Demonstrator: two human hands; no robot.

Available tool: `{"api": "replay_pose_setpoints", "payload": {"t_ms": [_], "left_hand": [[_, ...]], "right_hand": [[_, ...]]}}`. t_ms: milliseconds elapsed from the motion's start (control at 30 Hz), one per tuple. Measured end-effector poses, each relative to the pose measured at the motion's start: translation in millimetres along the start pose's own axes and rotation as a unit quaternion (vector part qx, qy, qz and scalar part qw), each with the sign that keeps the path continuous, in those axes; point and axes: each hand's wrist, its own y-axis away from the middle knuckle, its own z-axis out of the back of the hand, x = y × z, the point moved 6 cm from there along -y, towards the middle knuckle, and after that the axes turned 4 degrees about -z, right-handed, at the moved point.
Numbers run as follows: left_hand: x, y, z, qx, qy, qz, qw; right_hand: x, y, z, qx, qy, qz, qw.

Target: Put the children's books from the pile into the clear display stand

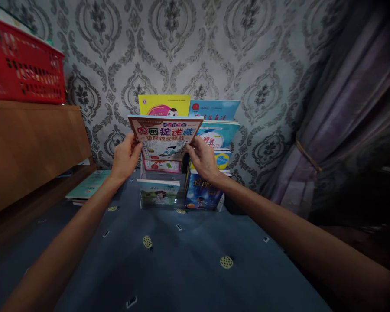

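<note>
A picture book with colourful Chinese characters on its cover is held tilted between my two hands. My left hand closes on its left edge, thumb in front. On the opposite edge, my right hand grips it the same way. Behind and below it stands a clear tiered book rack. A yellow book and a light blue book rise from the back tier. Further blue books, among them a dark blue one, fill the right column. A green picture book sits at the lower left front.
A stack of books lies to the left on the dark blue patterned cloth. Beside it is a wooden cabinet bearing a red basket. Patterned wallpaper is behind the rack, and a tied curtain hangs on the right.
</note>
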Motion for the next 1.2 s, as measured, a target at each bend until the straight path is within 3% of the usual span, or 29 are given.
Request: {"api": "replay_pose_setpoints", "payload": {"t_ms": [667,867,1200], "left_hand": [[12.7,-4.3,-6.8,0.002,0.022,-0.002,1.0],[19.9,-4.0,-12.2,-0.003,0.026,-0.003,1.0],[38.0,-2.9,-21.2,0.016,-0.025,0.029,0.999]], "right_hand": [[-6.8,-12.3,-8.5,-0.002,0.011,0.003,1.0],[-9.1,-13.4,-10.6,-0.003,-0.01,0.032,0.999],[-24.2,-7.5,-20.6,0.034,0.065,-0.038,0.997]]}}
